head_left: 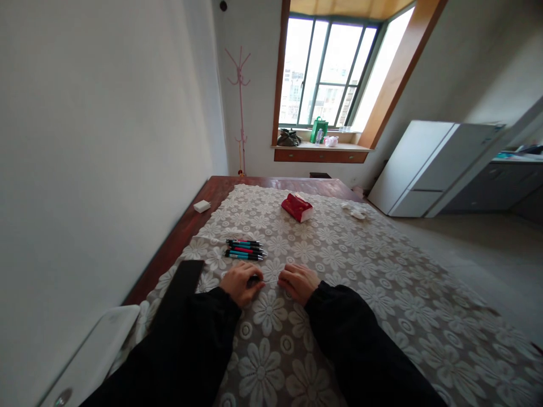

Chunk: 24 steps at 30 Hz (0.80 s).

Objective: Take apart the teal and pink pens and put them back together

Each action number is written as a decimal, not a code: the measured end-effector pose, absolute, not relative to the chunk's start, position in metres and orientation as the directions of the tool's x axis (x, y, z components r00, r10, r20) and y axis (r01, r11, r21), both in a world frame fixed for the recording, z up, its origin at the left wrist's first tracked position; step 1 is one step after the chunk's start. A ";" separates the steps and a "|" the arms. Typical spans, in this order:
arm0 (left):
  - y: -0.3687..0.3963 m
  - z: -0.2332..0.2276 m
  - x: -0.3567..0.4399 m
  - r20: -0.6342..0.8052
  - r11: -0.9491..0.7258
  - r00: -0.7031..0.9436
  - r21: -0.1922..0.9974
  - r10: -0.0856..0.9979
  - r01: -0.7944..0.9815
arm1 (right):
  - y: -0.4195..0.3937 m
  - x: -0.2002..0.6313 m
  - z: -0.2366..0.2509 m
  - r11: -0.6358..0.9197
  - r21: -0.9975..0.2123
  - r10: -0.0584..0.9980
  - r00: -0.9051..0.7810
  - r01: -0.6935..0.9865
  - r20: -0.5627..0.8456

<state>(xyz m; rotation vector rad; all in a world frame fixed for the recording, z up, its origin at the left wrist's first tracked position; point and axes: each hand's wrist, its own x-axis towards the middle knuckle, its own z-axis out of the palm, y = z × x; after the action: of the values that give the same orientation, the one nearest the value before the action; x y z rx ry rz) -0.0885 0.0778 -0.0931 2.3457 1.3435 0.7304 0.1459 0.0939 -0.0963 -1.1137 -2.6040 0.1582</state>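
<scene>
My left hand (240, 282) and my right hand (298, 281) rest close together on a lace flower-patterned tablecloth (339, 271). Between their fingertips runs a thin pen-like object (263, 280), dark at the left end and pale toward the right; both hands pinch it. Just beyond my left hand lies a small row of several pens (245, 250) with teal, red and black barrels. Both arms wear black sleeves.
A red tissue pack (297, 207) lies farther back on the cloth, crumpled white paper (355, 211) to its right. A white block (202, 206) sits on the bare wooden table edge at left. A black flat object (182, 280) and a white device (93, 356) lie near my left arm.
</scene>
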 end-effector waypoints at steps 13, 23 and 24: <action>0.079 -0.096 -0.089 0.271 -0.488 0.406 0.534 0.873 0.691 | 0.099 0.160 -0.091 0.634 -0.391 0.774 -0.556 0.667 0.304; 0.079 -0.099 -0.088 0.270 -0.474 0.390 0.512 0.880 0.716 | 0.090 0.135 -0.105 0.808 -0.143 0.580 -0.726 0.572 0.369; 0.079 -0.098 -0.088 0.269 -0.475 0.392 0.512 0.880 0.716 | 0.091 0.134 -0.107 0.808 -0.131 0.578 -0.730 0.574 0.365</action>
<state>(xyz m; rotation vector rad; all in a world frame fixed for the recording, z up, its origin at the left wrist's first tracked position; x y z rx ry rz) -0.0881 0.0788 -0.0980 2.3412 1.3924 0.7394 0.1342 0.0909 -0.1066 -0.8663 -2.6032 0.0131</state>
